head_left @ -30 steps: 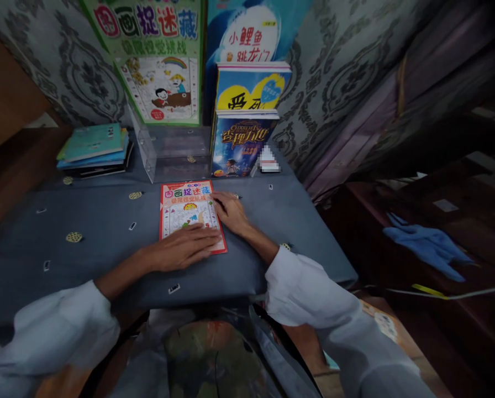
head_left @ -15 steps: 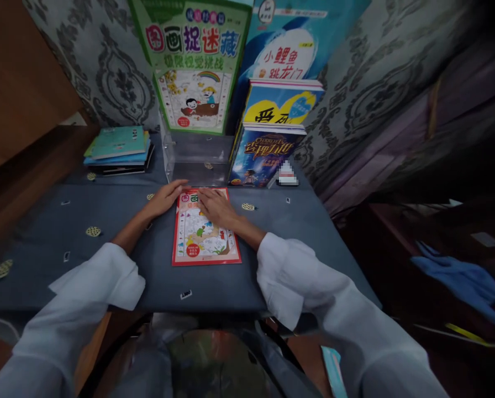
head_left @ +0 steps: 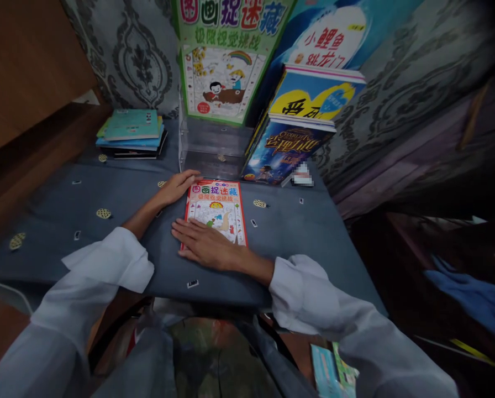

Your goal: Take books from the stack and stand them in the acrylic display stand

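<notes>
A red-bordered picture book (head_left: 216,205) lies flat on the cloth-covered table, its illustrated cover facing up. My right hand (head_left: 206,243) rests flat across the lower part of the cover with fingers stretched out to the left, hiding that part. My left hand (head_left: 177,187) touches the book's upper left edge, fingers extended toward the corner. Just behind the book stands a clear acrylic rack (head_left: 210,162). In the rack stand a green-bordered book (head_left: 226,83) on the left and, on the right, a dark blue book (head_left: 283,152) before a blue and yellow one (head_left: 314,99).
A stack of thin books (head_left: 131,130) lies at the table's back left. A tall teal book (head_left: 334,33) stands at the back of the rack's right side. Patterned curtain (head_left: 142,61) hangs behind. A blue cloth (head_left: 471,298) lies at the right, beyond the table (head_left: 322,232).
My right hand has slid from the top of the red-bordered book down to its lower part, uncovering the title. My left hand stays by the upper left corner. The view has shifted slightly.
</notes>
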The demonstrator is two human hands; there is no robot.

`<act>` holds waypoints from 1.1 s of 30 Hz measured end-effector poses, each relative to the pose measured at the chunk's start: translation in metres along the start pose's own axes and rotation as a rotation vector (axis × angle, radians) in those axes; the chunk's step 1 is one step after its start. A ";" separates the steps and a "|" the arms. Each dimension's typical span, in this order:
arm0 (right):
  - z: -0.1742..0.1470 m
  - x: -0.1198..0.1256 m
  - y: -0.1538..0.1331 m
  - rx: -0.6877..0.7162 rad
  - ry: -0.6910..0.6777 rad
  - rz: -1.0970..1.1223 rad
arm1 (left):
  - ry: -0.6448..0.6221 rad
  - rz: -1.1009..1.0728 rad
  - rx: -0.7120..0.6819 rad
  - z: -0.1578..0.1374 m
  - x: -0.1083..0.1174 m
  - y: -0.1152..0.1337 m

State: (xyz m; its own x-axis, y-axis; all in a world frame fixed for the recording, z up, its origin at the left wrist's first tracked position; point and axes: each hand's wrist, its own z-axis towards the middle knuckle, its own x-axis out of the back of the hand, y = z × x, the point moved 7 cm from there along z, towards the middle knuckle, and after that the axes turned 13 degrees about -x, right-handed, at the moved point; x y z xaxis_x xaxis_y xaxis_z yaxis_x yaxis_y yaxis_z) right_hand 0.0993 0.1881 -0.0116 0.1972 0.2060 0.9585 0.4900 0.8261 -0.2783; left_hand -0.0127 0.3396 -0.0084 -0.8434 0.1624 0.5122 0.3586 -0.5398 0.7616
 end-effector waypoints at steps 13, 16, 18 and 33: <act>-0.059 0.005 -0.015 -0.071 -0.035 0.103 | -0.033 0.160 -0.053 -0.004 -0.003 0.017; -0.074 0.007 -0.003 -0.150 -0.002 0.129 | -0.041 0.178 -0.050 -0.004 -0.003 0.018; -0.087 0.010 0.006 -0.195 0.029 0.143 | -0.044 0.192 -0.050 -0.004 -0.004 0.019; -0.039 0.031 0.137 -0.444 0.149 0.188 | -0.120 0.485 -0.064 -0.013 -0.021 0.030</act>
State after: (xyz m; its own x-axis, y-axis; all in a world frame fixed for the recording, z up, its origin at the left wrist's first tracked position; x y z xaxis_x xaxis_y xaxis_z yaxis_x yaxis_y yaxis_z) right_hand 0.2063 0.2874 -0.0222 0.4199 0.2263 0.8789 0.7417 0.4725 -0.4760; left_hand 0.0103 0.3092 -0.0011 -0.5324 -0.0279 0.8460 0.6697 -0.6252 0.4009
